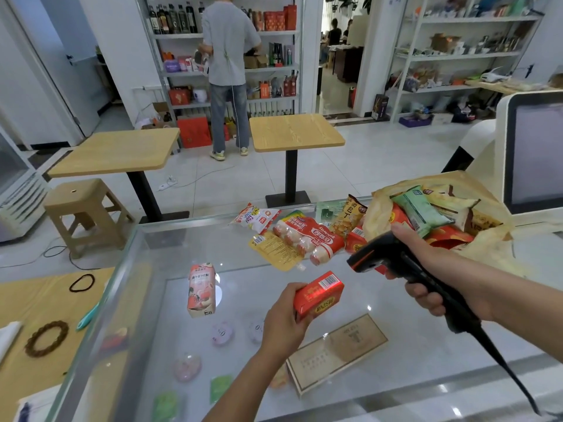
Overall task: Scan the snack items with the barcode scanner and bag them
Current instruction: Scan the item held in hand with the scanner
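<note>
The left hand [285, 318] grips a red drink carton [318, 295] above the near glass counter [182, 345], barcode turned up so the barcode scanner [393, 266], clenched in the right hand [426, 284], can read it; the bag [487, 239] waits at far right.

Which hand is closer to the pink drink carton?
Left. The left hand is just right of the pink carton; the right hand, gripping the scanner, is farther right.

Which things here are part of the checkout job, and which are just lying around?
In the job: barcode scanner in the right hand, red carton in the left hand, bag, sausage pack, pink drink carton.
Lying about: black loop, brown beaded ring, stool.
</note>
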